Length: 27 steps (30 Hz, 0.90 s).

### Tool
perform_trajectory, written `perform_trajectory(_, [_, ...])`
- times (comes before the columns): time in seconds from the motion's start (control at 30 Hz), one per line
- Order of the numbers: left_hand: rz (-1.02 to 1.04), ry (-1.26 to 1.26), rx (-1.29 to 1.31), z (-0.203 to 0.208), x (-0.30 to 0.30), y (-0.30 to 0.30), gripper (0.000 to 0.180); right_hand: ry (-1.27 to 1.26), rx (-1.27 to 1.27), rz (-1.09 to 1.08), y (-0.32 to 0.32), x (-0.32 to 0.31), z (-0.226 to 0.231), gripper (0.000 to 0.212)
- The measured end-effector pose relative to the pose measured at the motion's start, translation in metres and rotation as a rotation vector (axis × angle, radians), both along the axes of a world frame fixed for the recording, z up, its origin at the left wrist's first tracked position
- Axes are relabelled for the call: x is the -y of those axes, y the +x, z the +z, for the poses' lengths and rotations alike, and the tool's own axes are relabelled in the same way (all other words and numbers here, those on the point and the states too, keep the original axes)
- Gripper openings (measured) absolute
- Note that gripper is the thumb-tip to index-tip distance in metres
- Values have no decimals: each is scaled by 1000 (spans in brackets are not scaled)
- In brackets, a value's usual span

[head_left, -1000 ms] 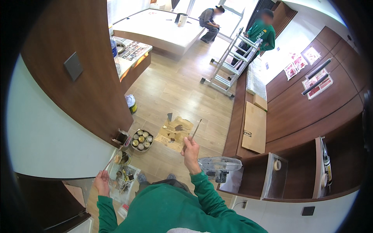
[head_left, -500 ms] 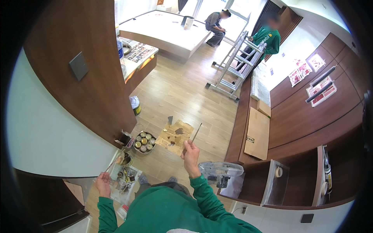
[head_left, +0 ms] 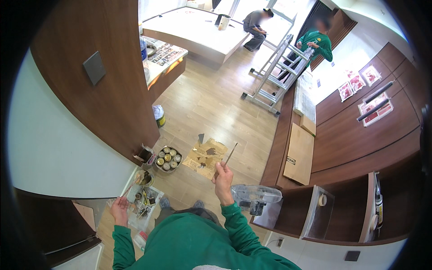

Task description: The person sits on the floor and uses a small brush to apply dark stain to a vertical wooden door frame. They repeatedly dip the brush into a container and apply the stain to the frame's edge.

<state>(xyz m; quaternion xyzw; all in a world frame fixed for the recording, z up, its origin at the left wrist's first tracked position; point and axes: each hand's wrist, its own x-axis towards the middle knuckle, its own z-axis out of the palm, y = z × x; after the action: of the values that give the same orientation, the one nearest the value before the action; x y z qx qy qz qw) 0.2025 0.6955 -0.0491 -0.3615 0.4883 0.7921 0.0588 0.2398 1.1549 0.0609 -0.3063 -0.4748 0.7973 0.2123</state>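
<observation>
A silver stepladder point(head_left: 276, 82) is standing well ahead of you; a grey fan point(head_left: 257, 194) is sitting to your right.

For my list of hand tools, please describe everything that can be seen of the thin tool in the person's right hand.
The thin tool is a slim, straight, dark brownish rod; its material and exact kind cannot be told. The right hand grips and hides its near end. The free part slants toward the picture's upper right and shows just right of the stained brown sheet. Only the hand appears to touch it.
</observation>
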Motion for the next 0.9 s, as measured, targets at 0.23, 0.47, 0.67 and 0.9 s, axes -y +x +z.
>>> perform_trajectory(0.23, [-19,12,-5,2,-1,-1,18,2,29,-16,5,3,8,12])
perform_trajectory(0.47, [-16,-40,26,5,-2,4,19,-29,53,-17,8,5,12,10])
perform_trajectory(0.67, [-66,-73,101,-6,1,9,23,-17,106,-19,7,3,0,11])
perform_trajectory(0.9, [-147,-179,105,-26,-14,14,23,-55,134,30,11,13,-26,10])
